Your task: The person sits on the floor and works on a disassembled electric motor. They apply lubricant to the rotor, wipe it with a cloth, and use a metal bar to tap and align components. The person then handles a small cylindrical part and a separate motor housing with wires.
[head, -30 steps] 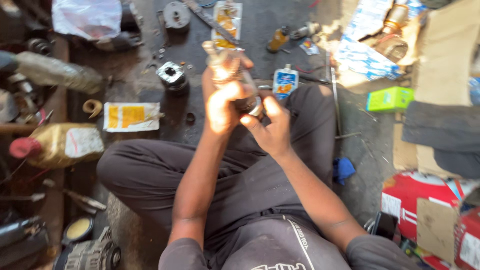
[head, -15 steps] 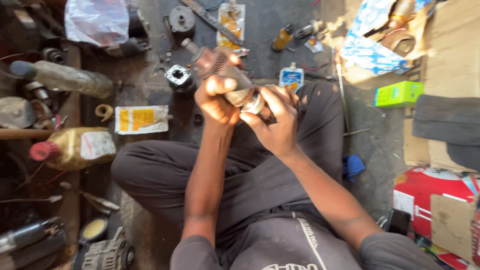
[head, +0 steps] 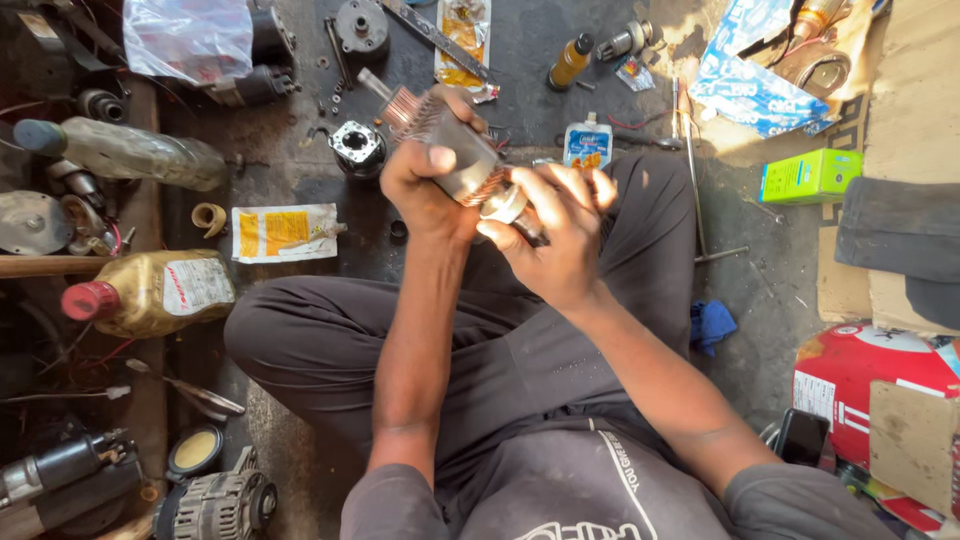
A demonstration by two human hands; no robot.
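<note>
A motor armature (head: 452, 150) with a copper commutator end and a thin steel shaft is held over my crossed legs, its shaft pointing up and to the left. My left hand (head: 425, 185) grips its grey laminated body. My right hand (head: 555, 225) closes round the lower end, fingers on a pale ring there. That lower end is mostly hidden by my fingers.
On the dark floor lie a round metal part (head: 356, 146), a yellow-white sachet (head: 285, 232), a small blue-white bottle (head: 588, 143), an oil jug with a red cap (head: 150, 292), a clear bottle (head: 130, 152), a green box (head: 810, 176), a red-white box (head: 870, 375), an alternator (head: 215, 505).
The armature has tilted from nearly upright to slanting, its shaft now pointing up-left. Both hands kept their hold and shifted slightly with it.
</note>
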